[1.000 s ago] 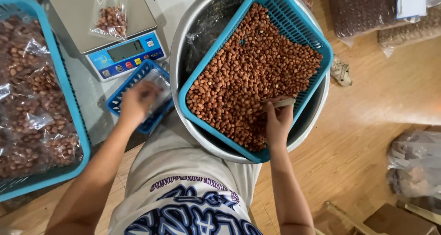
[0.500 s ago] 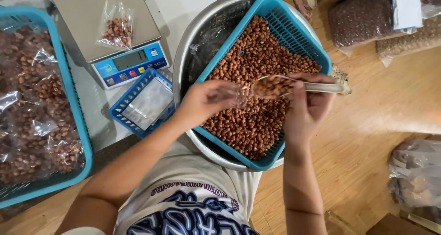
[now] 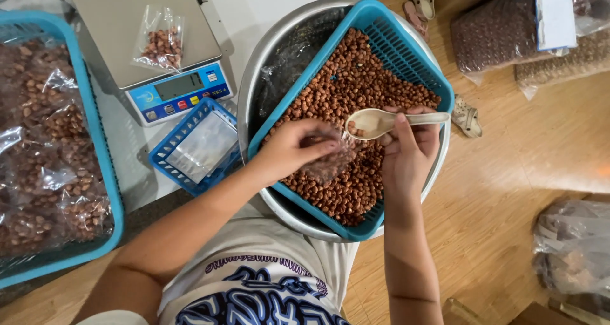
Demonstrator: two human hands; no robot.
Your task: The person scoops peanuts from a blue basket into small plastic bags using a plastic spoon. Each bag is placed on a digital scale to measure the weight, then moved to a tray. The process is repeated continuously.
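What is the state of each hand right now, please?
Left hand: closed, pinching a small clear bag over the peanuts.
Right hand: closed on the handle of a pale scoop, tipped at the bag.

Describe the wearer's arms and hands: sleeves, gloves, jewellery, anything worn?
Both arms are bare from the hands up to where they leave the picture; no sleeve reaches the forearms. The left hand and right hand wear no gloves, and no rings, watch or bracelets show. The shirt is white with dark blue and purple print.
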